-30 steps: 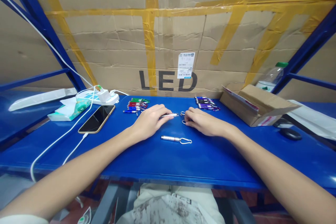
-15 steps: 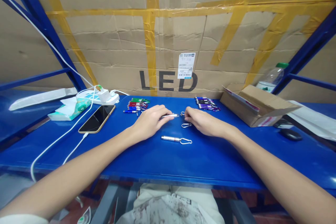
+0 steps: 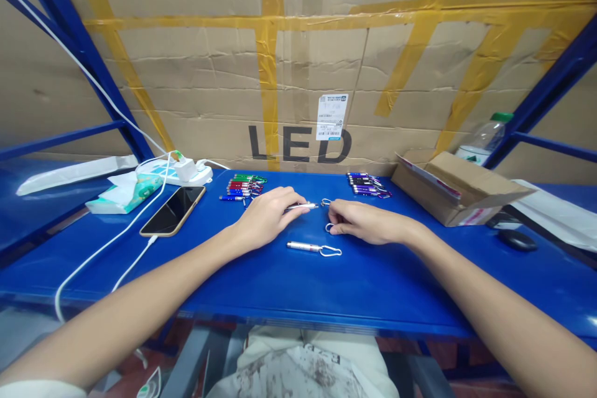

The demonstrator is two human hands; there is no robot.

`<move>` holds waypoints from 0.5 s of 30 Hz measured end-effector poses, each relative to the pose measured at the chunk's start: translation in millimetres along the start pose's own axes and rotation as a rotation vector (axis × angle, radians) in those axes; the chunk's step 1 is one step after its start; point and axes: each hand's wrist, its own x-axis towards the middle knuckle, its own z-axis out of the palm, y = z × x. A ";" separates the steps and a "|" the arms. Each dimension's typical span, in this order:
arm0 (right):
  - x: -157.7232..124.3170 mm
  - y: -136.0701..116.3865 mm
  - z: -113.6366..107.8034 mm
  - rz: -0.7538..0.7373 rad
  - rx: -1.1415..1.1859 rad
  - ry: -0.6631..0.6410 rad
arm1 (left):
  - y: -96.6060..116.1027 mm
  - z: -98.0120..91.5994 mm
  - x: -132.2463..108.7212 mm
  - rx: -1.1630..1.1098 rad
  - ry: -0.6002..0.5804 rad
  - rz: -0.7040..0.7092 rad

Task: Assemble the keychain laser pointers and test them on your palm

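My left hand [image 3: 269, 216] is closed around a small silver penlight [image 3: 302, 206], whose tip points right. My right hand [image 3: 361, 221] has its fingers drawn together over a silver carabiner clip [image 3: 329, 227]; only the clip's left end shows, and the rest is covered by the fingers. Just beyond those fingertips is another silver clip [image 3: 325, 202], close to the tip of the held penlight. A second silver penlight [image 3: 303, 246] with a carabiner attached at its right end lies flat on the blue table [image 3: 280, 292], nearer to me than both hands.
Green, red and blue penlights [image 3: 242, 187] lie in a row behind my left hand. Purple and black ones [image 3: 366, 185] lie back right. A phone [image 3: 173, 211], tissue pack [image 3: 125, 193] and power strip [image 3: 186, 171] are left; an open cardboard box [image 3: 459, 189] and black mouse [image 3: 517, 239] are right.
My right hand's fingers have come down over the nearer loose clip, which now shows less. My left hand and its penlight stay in place.
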 end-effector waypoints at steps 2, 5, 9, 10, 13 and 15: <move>0.9 -2.8 0.8 0.009 0.013 0.025 | -0.1 0.3 -0.1 0.008 0.000 0.000; 2.1 -8.0 0.3 0.004 0.049 0.103 | 0.4 0.3 -0.2 0.018 0.000 -0.003; 3.8 -12.2 -2.1 -0.056 0.111 0.191 | 1.2 -0.6 -0.2 0.014 0.002 -0.001; 4.1 -12.8 -2.5 -0.070 0.125 0.203 | 1.3 -0.8 -0.2 0.013 0.002 0.000; 4.3 -14.1 -2.7 -0.072 0.153 0.212 | 1.4 -1.2 -0.1 0.014 0.001 0.001; 3.9 -14.7 -2.3 -0.052 0.179 0.201 | 1.4 -1.2 -0.1 0.014 0.000 0.000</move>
